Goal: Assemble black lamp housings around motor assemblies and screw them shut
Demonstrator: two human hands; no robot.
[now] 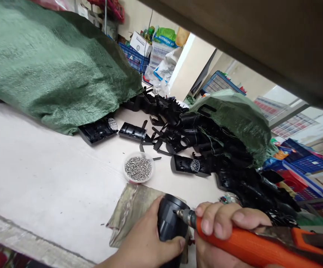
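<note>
Black plastic casing is being held in the clamped fingers of the left hand, the right hand is gripping an orange screwdriver against it, and a heap of casings and a dish of screws are lying beyond.

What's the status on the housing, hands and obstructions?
Left hand gripping black housing. Right hand on orange screwdriver, bit tip at housing end. Screw dish and black parts beyond, not in the way.

The white bench has a small round dish of screws, black plastic parts, and a big green sack.
</note>
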